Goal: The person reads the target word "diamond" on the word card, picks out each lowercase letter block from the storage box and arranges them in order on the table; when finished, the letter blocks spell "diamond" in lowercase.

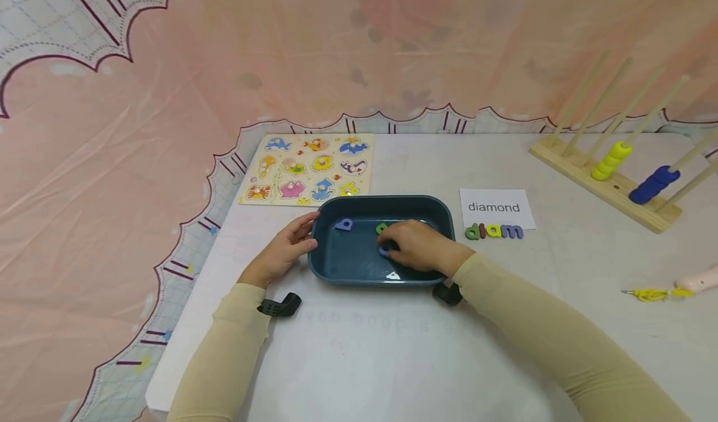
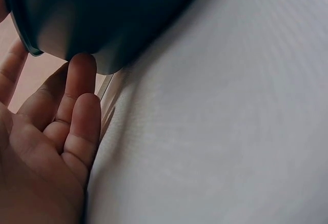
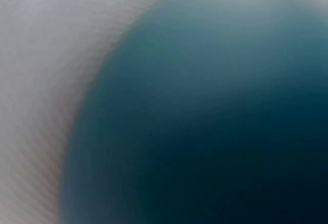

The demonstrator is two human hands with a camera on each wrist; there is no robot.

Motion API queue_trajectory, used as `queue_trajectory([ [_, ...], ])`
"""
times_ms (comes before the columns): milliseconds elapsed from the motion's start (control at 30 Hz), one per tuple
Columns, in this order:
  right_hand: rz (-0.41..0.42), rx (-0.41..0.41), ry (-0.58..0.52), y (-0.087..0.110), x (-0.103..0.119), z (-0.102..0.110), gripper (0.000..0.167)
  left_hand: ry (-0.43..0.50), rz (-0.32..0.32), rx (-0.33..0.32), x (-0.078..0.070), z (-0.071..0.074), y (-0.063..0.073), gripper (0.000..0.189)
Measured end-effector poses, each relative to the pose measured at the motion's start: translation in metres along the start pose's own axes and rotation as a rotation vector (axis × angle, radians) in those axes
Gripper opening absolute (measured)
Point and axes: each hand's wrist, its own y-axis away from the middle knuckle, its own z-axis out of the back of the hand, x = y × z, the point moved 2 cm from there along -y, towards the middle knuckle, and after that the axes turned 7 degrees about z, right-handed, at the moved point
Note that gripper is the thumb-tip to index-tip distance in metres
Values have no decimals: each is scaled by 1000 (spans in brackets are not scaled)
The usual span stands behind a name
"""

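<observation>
A dark teal tray (image 1: 336, 266) stands on the white table with a few plastic letters in it. My left hand (image 1: 284, 249) rests against its left side, fingers along the outer wall and thumb by the rim. From the left wrist, the fingers (image 2: 82, 83) of that hand touch the tray wall (image 2: 118, 24). Inside the tray my right hand (image 1: 421, 245) pinches a small blue letter (image 1: 384, 251) between thumb and fingertips, which partly cover it. Just beyond those fingertips lies a green letter (image 1: 381, 228). A purple letter (image 1: 344, 224) sits near the tray's left end.
Right of the tray lies a card (image 1: 493, 202) reading "diamond", with coloured letters (image 1: 493, 231) spelling "diam" along its lower edge. A sea-animal puzzle board (image 1: 308, 169) is behind the tray. A wooden bead stand (image 1: 606, 185) and a yellow cord (image 1: 650, 295) are farther right.
</observation>
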Motion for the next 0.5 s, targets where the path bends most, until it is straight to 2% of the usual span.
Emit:
queue_trajectory([
  [300, -5, -50, -39, -1, 2, 2, 27, -7, 2, -11, 3, 2, 0, 62],
  [500, 21, -113, 6, 5, 2, 10, 28, 2, -7, 0, 1, 0, 0, 61],
])
